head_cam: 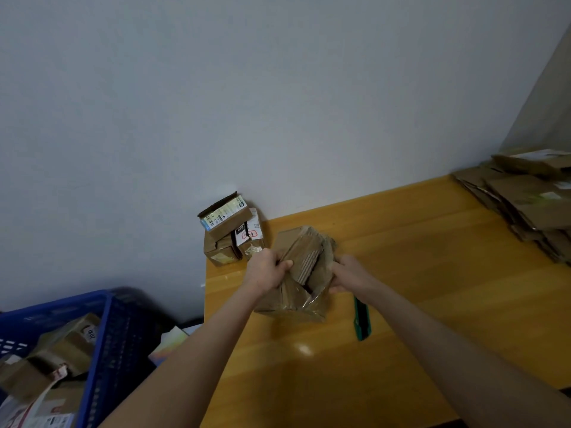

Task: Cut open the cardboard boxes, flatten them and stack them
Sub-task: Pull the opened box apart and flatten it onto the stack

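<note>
The left grip (268,271) and the right grip (347,274) each curl their fingers round opposite sides of a crumpled, taped cardboard box (304,267) at the left part of the yellow worktop (432,273). A green knife (362,319) lies just right of it. Small boxes (231,239) sit at the back corner, flattened cardboard (525,202) is piled far right, and a blue crate (99,329) stands beside the worktop.

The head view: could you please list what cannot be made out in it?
All in the head view.
Green cutter: top end hidden under the right forearm.
Held box: left hand and right hand cover its sides.
Flattened stack: cut by the right edge.
Blue crate: cut by left and bottom edges.
Corner boxes: labels too small to read.
</note>
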### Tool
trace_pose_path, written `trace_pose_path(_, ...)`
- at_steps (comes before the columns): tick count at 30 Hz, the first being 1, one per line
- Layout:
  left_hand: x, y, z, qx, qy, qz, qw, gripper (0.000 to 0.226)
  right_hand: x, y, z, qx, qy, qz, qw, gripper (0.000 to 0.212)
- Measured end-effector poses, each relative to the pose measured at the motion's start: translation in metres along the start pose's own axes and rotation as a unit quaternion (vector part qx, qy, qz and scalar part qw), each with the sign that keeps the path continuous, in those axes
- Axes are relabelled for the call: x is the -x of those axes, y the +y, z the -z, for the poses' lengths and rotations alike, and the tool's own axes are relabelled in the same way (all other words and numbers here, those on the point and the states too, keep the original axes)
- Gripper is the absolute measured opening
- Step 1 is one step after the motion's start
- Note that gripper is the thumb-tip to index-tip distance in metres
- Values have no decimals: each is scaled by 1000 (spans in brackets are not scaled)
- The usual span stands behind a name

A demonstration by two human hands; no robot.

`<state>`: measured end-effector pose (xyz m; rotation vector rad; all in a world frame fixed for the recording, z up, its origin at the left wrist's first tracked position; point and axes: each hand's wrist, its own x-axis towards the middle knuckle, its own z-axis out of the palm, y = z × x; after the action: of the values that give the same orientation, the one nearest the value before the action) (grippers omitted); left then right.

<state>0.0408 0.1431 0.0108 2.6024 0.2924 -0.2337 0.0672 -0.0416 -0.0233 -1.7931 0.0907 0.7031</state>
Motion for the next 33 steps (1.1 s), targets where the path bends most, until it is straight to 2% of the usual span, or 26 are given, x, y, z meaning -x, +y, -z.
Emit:
trace_pose_path(3, 1, -5, 1, 36, 8, 16, 999, 28, 2, -3, -1, 23, 12, 10, 1000, 20)
trace_pose_path(6, 1, -7, -2, -23, 17, 12, 1000, 32, 4, -8, -7, 133, 44, 53, 989, 20)
trace_pose_path(9, 0, -1, -8, -50, -1, 43, 998, 41, 3, -11, -13, 158, 48, 72, 984, 22)
trace_pose_path(12, -5, -2, -10, -42, 6, 72, 996, 38, 3, -5, -9, 113, 43, 57, 991, 15)
trace_pose_path(14, -9, -6, -8, -1, 35, 85, 996, 32, 4, 2, -5, 35, 51, 43, 997, 9)
trace_pose_path(17, -11, -7, -8, 55, 77, 96, 991, 30, 7, 2, -5, -56, 71, 63, 994, 9)
trace_pose_path(19, -9, -4, -11, 35, 109, 76, 990, 28, 9, 1, -5, -50, 36, 90, 994, 20)
trace_pose_path(20, -8, -3, -12, 21, 128, 64, 989, 28, 10, 1, -4, -44, -4, 93, 995, 33)
trace_pose_path(22, -6, -3, -12, 7, 152, 43, 987, 27, 11, 4, 2, -39, -46, 55, 997, 53)
trace_pose_path(25, -5, -7, -8, -23, 167, 5, 986, 25, 11, 7, 12, -68, 31, -2, 997, 50)
trace_pose_path(28, -2, -3, -8, -33, 182, -37, 982, 28, 9, -8, 3, -66, 52, 25, 996, 80)
trace_pose_path(29, -1, 0, -10, -31, 185, -54, 981, 30, 7, -14, -2, -47, 58, 46, 996, 80)
trace_pose_path(30, 0, 4, -12, -26, 187, -68, 980, 33, 6, -19, -5, -23, 72, 65, 995, 71)
trace_pose_path(33, 4, 14, -14, -23, 189, -86, 978, 35, -2, -22, -9, 64, 120, 52, 989, 32)
